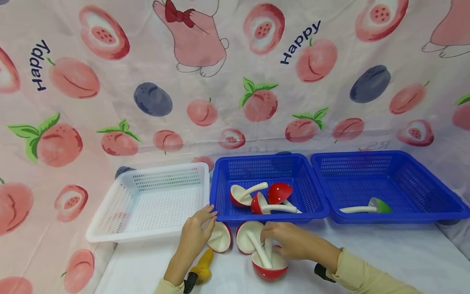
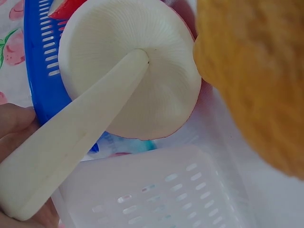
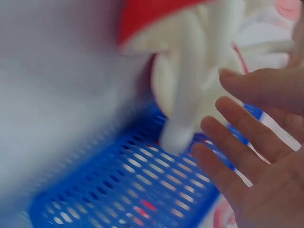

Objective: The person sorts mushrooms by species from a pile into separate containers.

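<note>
Toy mushrooms with red caps and white stems lie on the table. My left hand (image 1: pixel 196 228) is beside the left mushroom (image 1: pixel 222 241), its fingers close to the blue basket's corner. In the left wrist view, that mushroom's stem (image 2: pixel 71 137) crosses in front of the hand, with no finger curled over it. My right hand (image 1: pixel 290 241) hovers at two more mushrooms with crossing stems, one cap (image 1: pixel 244 239) behind the other cap (image 1: pixel 269 273). Spread fingers and thumb show beside the white stems (image 3: pixel 183 95) in the right wrist view. A yellow, bumpy, gourd-shaped thing (image 1: pixel 202 271) lies by the left wrist.
Several red mushrooms (image 1: pixel 280 192) sit in the middle blue basket (image 1: pixel 315 214). The right blue basket (image 1: pixel 422 216) contains a green-capped mushroom (image 1: pixel 383 205). At the left stands a white basket (image 1: pixel 147 237). A fruit-print cloth (image 1: pixel 227 61) hangs behind.
</note>
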Tool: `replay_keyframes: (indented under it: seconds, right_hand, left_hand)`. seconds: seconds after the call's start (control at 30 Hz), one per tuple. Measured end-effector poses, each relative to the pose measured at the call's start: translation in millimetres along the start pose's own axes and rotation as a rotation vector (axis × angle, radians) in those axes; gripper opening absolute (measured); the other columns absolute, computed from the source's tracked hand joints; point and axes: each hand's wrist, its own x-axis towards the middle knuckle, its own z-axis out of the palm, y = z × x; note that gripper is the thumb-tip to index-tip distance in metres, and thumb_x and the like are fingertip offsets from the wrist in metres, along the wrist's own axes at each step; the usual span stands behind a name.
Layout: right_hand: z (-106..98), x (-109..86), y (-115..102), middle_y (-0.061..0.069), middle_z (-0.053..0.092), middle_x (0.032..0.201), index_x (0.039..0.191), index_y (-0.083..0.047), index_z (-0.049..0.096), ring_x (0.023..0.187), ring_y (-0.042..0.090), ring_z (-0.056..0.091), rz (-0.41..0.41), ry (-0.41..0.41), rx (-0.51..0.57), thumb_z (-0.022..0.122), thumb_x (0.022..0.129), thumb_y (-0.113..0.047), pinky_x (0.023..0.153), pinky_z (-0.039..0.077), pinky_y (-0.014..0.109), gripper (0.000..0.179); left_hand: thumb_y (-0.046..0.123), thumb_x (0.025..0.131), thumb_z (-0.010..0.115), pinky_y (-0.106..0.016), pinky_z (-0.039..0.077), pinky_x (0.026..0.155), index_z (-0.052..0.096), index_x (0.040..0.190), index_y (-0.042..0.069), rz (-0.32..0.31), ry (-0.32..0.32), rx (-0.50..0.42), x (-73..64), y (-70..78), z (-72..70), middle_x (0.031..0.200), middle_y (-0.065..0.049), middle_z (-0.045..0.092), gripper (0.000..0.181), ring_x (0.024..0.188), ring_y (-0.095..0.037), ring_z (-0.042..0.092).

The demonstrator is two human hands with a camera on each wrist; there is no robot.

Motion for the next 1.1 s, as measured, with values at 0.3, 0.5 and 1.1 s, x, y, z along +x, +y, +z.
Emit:
replay_keyframes:
  seconds: [0.3, 0.5, 1.1]
  right_hand:
    - [28, 1.7, 14, 0.0, 0.064, 0.103, 0.096, -0.013, 0.071, 0.099, 0.017, 0.056, -0.096, 0.09, -0.204, 0.068, 0.072, 0.004, 0.084, 0.049, 0.032, 0.029]
    - [31, -1.5, 19, -0.001, 0.065, 0.102, 0.098, -0.012, 0.073, 0.098, 0.017, 0.056, -0.074, 0.071, -0.192, 0.069, 0.079, 0.0, 0.085, 0.05, 0.033, 0.023]
    - [16, -19.3, 16, -0.007, 0.064, 0.098, 0.097, -0.015, 0.072, 0.092, 0.01, 0.057, -0.167, 0.248, -0.062, 0.075, 0.078, -0.005, 0.08, 0.053, 0.027, 0.022]
  left_hand:
    - [0.003, 0.081, 0.073, -0.044, 0.049, 0.09, 0.074, 0.098, 0.001, -0.017, -0.002, -0.002, -1.7, -2.9, -2.1, 0.114, -0.011, 0.067, 0.017, 0.111, -0.028, 0.06]
    - [0.004, 0.081, 0.073, -0.044, 0.049, 0.09, 0.074, 0.098, 0.002, -0.021, -0.011, -0.009, -4.4, -1.9, -0.9, 0.114, -0.011, 0.067, 0.017, 0.111, -0.028, 0.06]
    - [0.004, 0.081, 0.073, -0.043, 0.049, 0.091, 0.074, 0.098, 0.001, -0.015, -0.018, -0.017, 1.4, 0.2, -1.6, 0.114, -0.012, 0.066, 0.017, 0.112, -0.028, 0.06]
